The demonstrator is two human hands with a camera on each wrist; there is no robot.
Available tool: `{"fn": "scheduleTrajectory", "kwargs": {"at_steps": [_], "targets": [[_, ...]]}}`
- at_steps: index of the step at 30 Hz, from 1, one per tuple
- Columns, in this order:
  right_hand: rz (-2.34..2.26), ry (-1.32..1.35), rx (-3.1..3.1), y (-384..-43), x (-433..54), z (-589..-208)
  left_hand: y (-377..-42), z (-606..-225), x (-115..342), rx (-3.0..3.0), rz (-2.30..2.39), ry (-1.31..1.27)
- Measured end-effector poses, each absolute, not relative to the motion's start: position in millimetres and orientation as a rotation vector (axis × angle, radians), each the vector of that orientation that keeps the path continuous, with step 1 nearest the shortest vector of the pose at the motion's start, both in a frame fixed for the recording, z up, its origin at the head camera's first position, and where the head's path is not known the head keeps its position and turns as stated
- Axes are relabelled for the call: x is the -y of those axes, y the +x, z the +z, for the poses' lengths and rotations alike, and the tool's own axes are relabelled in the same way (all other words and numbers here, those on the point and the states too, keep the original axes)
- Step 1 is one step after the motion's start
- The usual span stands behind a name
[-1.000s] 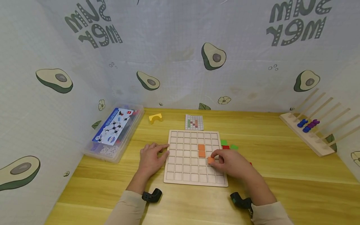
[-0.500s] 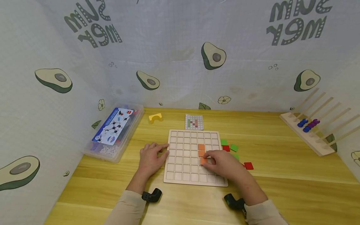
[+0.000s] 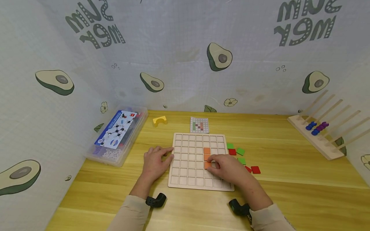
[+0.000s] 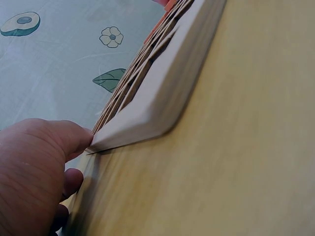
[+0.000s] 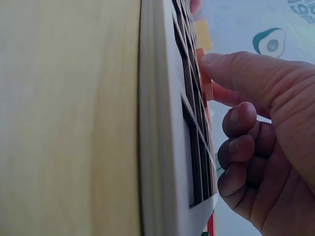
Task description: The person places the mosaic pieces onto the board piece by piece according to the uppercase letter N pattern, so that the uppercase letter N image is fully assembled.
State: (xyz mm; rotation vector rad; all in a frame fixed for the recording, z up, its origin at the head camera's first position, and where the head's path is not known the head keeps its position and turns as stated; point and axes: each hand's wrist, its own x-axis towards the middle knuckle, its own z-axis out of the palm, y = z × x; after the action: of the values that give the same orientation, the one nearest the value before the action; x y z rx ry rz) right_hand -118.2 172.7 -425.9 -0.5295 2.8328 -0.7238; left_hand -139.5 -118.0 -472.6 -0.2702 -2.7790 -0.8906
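A wooden grid board [image 3: 184, 165] lies on the table. Along its left edge rests my left hand [image 3: 156, 162], thumb and forefinger touching the side; the left wrist view shows the thumb at the board's corner. Two orange square tiles [image 3: 207, 150] sit one below the other in a column of the grid. Just below them, my right hand [image 3: 228, 166] pinches a third orange tile [image 3: 207, 165] between thumb and forefinger. In the right wrist view the other fingers are curled in beside the board, and this orange tile [image 5: 203, 69] looks tilted at its cell.
Green tiles [image 3: 240, 151] and red tiles [image 3: 255, 170] lie right of the board. Behind it is a printed pattern card [image 3: 199, 125]. A yellow arch block [image 3: 160, 121] and a plastic case [image 3: 118, 138] stand left; a pegged bead rack [image 3: 318, 138] stands right.
My right hand has carried the orange tile leftward, from beside the column to the cell under the two orange tiles. My left hand has stayed at the board's edge.
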Motion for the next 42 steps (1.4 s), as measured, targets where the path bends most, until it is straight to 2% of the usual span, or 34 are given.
{"fn": "scheduleTrajectory", "kwargs": {"at_steps": [16, 21, 26, 42], "targets": [[-0.745, -0.534, -2.84, -116.9, -173.3, -423.8, -139.0, -473.4, 119.0, 2.78, -0.901, -0.269], [-0.791, -0.438, -2.819, -116.5, -179.9, -421.0, -138.3, -473.9, 117.8, 2.778, -0.901, -0.267], [-0.817, -0.299, -2.794, -115.6, -196.4, -415.3, -138.6, -473.9, 116.5, 2.791, -0.892, -0.268], [-0.864, -0.148, -2.743, -105.2, -267.2, -410.8, -138.2, -472.9, 117.8, 2.772, -0.892, -0.272]]}}
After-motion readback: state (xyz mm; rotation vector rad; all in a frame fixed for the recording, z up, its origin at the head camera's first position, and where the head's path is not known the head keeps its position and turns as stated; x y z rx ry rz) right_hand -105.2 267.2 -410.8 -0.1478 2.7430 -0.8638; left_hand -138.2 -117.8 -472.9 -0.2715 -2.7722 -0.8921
